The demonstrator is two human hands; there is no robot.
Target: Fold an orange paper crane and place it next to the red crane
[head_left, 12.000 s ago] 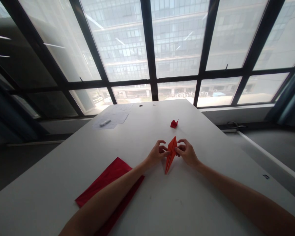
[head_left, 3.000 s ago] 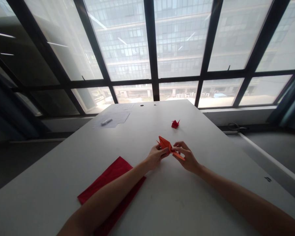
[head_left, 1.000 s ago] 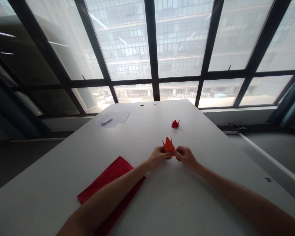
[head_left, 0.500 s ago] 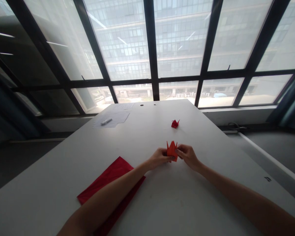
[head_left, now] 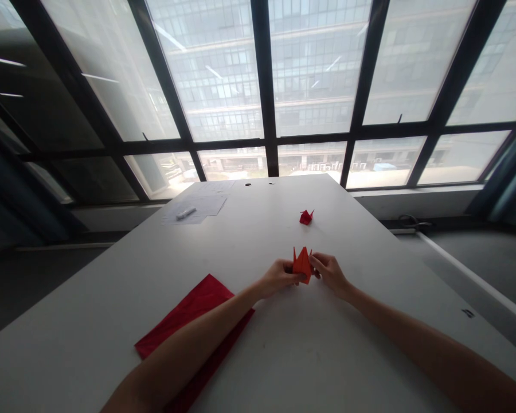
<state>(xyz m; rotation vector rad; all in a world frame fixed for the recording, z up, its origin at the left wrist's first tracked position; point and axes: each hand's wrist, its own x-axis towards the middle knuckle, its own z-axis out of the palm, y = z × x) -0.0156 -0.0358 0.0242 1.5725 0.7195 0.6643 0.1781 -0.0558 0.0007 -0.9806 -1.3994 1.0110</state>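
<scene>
A small orange folded paper piece (head_left: 302,265) with two points sticking up stands between my hands, just above the white table (head_left: 284,355). My left hand (head_left: 277,276) pinches its left side with closed fingers. My right hand (head_left: 330,273) pinches its right side, fingers also closed. A finished small red folded paper figure (head_left: 305,217) sits farther back on the table, apart from my hands.
A stack of red paper sheets (head_left: 189,327) lies under my left forearm at the near left. White papers with a white marker (head_left: 184,213) lie at the far left corner. Large dark-framed windows rise behind the table's far edge.
The long flat orange fold was turned and folded into a shorter, upright piece with two points. Over the last second my hands shifted it slightly right and lower.
</scene>
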